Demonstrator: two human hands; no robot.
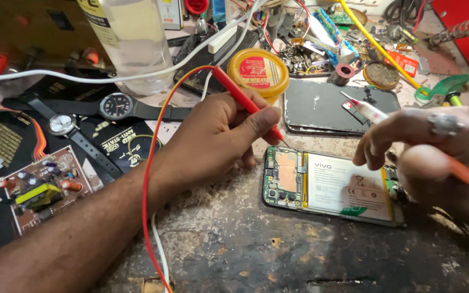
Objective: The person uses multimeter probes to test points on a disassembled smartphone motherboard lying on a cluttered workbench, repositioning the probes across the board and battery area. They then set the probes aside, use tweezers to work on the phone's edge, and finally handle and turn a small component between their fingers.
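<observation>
Opened black smartphone (332,187) with white battery and bare green circuit board, flat on scarred grey workbench (234,249), long axis running left to right between both hands. Left hand (218,130) pinched on slim red probe (245,103), tip just above board's left end. Right hand (435,146), blurred, clamped on orange-handled probe (462,173) over right end.

Head view, as I see it: my left hand (221,130) pinches a red probe (245,103), tip at the opened phone (332,187). My right hand (430,146) grips a white-tipped probe (367,111). Tabletop (234,244) also carries two wristwatches (90,116), a yellow tin (258,70), a circuit board (44,187).
</observation>
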